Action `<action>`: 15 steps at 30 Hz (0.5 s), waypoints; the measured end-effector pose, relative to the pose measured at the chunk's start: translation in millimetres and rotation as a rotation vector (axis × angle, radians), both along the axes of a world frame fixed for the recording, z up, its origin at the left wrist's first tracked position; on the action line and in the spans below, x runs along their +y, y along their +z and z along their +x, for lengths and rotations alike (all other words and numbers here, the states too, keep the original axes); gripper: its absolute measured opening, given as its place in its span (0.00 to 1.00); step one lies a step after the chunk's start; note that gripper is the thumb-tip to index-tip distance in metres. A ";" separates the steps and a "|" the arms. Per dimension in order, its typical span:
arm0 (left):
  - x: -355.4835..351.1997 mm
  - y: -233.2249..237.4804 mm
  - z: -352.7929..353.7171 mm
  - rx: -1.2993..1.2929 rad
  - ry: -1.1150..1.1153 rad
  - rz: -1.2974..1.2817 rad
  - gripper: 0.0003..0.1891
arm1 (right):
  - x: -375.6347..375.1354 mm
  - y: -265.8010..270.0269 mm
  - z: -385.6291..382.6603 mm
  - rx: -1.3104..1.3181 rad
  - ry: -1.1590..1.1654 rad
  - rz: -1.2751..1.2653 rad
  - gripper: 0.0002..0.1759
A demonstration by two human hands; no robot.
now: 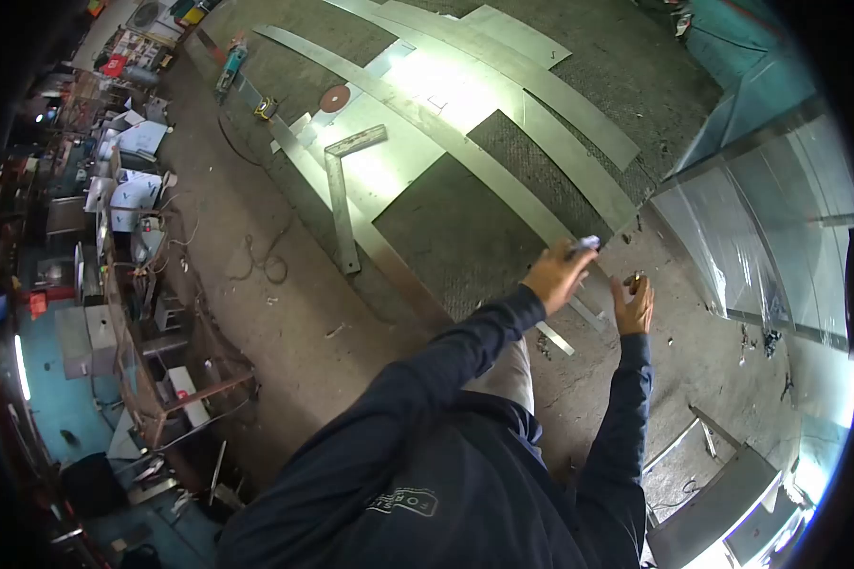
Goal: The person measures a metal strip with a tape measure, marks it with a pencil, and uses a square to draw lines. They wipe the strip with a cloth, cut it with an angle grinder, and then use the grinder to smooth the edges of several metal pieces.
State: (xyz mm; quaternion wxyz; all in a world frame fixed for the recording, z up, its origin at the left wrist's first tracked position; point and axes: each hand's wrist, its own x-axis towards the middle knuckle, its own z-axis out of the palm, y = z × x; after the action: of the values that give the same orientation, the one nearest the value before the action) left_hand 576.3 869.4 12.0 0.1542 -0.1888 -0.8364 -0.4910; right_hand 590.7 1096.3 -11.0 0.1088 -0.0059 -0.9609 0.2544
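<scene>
My left hand [556, 276] is closed around a small whitish and dark object [584, 246] that is too small to name, near the right end of a long curved metal strip [484, 167]. To its right, my right hand [635, 305] is raised with its thumb and fingers curled at a small brownish thing [635, 282] I cannot make out. More metal strips [579, 171] lie beyond my hands on the dark work surface. A narrow metal piece [555, 339] lies just below my left hand.
A metal square [340, 204] and a reddish disc [335, 98] lie on the sheet metal. Further back are a teal power tool [230, 68] and a tape measure [267, 108]. Film-covered panels [750, 237] stand at right; a cluttered bench [142, 313] is at left.
</scene>
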 end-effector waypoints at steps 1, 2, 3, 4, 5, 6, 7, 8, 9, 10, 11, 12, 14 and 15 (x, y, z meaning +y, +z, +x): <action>8.4 -9.6 -9.4 -0.010 -0.011 -0.266 0.27 | 4.7 -8.0 -3.8 -0.025 0.126 -0.020 0.27; 11.9 -14.7 -19.6 -0.022 -0.027 -0.530 0.26 | 0.9 -8.2 -6.2 -0.105 0.193 -0.075 0.30; 7.9 -21.4 -28.8 -0.048 -0.026 -0.539 0.26 | -1.8 -7.6 -6.6 -0.129 0.201 -0.086 0.30; -3.9 -20.9 -34.9 -0.019 -0.011 -0.540 0.26 | -10.1 8.4 -6.3 -0.229 0.230 -0.023 0.32; -17.8 -20.5 -40.7 0.011 -0.001 -0.542 0.26 | -13.9 13.5 -6.1 -0.329 0.258 0.039 0.33; -34.4 -22.9 -51.8 0.023 0.037 -0.572 0.25 | -12.9 3.0 -3.8 -0.301 0.225 0.091 0.34; -52.3 -16.5 -66.5 -0.026 0.084 -0.612 0.24 | -12.1 -0.9 -0.4 -0.329 0.230 0.081 0.34; -72.4 -23.0 -83.1 -0.014 0.123 -0.570 0.21 | -10.6 -3.3 0.4 -0.310 0.229 0.085 0.33; -88.0 -18.1 -97.4 0.000 0.155 -0.611 0.20 | -9.2 -5.7 -2.6 -0.283 0.226 0.091 0.33; -101.4 -24.8 -108.7 0.031 0.206 -0.603 0.21 | -9.3 -5.9 -5.0 -0.294 0.229 0.087 0.33; -111.1 -18.8 -117.3 0.045 0.194 -0.615 0.20 | -9.9 -3.3 -5.5 -0.316 0.230 0.086 0.32; -119.1 -15.1 -123.9 0.047 0.242 -0.646 0.19 | -9.6 -0.7 -5.3 -0.335 0.228 0.086 0.31; -148.9 -15.7 -147.2 0.032 0.342 -0.645 0.17 | -7.4 2.3 -5.2 -0.337 0.241 0.079 0.31; -173.4 -17.9 -165.3 0.010 0.398 -0.614 0.16 | -6.9 4.2 -5.8 -0.331 0.261 0.072 0.30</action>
State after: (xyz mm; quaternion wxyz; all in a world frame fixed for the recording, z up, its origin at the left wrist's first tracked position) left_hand 410.9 696.0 -6.0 0.1870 -0.0622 -0.9643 -0.1766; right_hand 584.9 1089.3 -6.8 -0.0843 0.0810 -0.9667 0.2275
